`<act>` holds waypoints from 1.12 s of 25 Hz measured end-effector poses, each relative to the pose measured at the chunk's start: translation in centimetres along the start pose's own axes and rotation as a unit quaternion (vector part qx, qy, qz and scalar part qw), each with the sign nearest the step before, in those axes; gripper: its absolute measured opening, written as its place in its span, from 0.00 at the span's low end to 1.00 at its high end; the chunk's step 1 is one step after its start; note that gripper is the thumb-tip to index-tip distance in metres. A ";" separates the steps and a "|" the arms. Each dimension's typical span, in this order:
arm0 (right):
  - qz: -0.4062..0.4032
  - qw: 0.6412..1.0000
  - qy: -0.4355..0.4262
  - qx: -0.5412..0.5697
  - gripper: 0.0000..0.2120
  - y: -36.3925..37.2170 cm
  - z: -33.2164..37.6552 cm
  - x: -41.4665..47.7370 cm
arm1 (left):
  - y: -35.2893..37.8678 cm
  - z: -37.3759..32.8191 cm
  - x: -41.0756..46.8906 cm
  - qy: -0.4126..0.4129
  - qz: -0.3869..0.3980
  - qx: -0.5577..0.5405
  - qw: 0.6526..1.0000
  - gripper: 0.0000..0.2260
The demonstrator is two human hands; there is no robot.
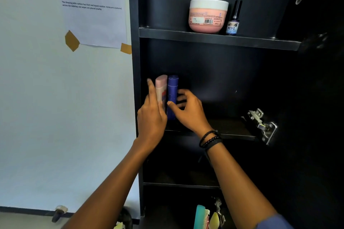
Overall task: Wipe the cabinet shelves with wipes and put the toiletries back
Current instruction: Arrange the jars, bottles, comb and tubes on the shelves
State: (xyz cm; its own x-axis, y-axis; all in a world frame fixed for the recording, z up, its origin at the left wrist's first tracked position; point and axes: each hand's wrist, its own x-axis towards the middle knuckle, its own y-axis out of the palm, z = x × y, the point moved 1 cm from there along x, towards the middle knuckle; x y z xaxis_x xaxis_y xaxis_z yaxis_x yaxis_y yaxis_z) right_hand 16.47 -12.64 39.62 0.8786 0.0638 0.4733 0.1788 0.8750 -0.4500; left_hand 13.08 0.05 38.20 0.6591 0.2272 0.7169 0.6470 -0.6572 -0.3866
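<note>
Here we go: the pink bottle [161,89] and the blue bottle [172,89] stand upright and touching, side by side between our two hands, on the shelf [232,133] just under our wrists. Both look like light, stiff plastic, smooth enough to slip. They are tall and narrow, so we judge them tippy and best taken round the middle of the body, not by the cap. Our left hand [151,117] lies with fingers straight, flat against the pink bottle's left side, steadying rather than gripping. Our right hand [188,111] has its thumb on the blue bottle's front and its fingers curled round its right side, a loose pinch as far as the blur lets us tell. Above both hands sits a jar [207,16].
</note>
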 end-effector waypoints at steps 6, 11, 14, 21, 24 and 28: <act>0.014 0.999 0.023 0.017 0.22 2.1 -1.5 -0.9 | 1.2 2.0 -1.8 -0.011 0.015 0.016 1.000 0.26; -0.003 1.000 0.020 0.010 0.23 2.4 -1.8 -1.1 | 1.3 2.5 -2.0 -0.012 0.015 0.009 1.000 0.25; -0.022 1.000 0.014 0.007 0.23 2.0 -1.9 -1.6 | 0.5 1.9 -2.8 -0.031 0.017 0.000 0.999 0.26; -0.152 0.987 -0.053 -0.022 0.18 0.2 -1.5 -8.5 | -1.8 -1.1 -8.1 0.023 0.011 -0.094 0.995 0.22; -0.215 0.976 -0.036 -0.007 0.15 -0.1 -3.5 -13.4 | -1.5 -1.2 -12.3 0.060 0.045 -0.109 0.991 0.15; -0.259 0.964 0.062 0.002 0.12 1.7 -9.1 -20.0 | 1.5 1.7 -19.6 0.002 0.164 -0.114 0.980 0.13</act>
State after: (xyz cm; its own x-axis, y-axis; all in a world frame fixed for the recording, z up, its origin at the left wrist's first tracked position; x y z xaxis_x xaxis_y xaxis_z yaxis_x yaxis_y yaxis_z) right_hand 3.22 -16.82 22.55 0.7184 -0.4400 0.5388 0.6063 0.7759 -0.1747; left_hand 1.79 -4.20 22.62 0.8149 -0.0259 0.5790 0.2983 -0.8377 -0.4574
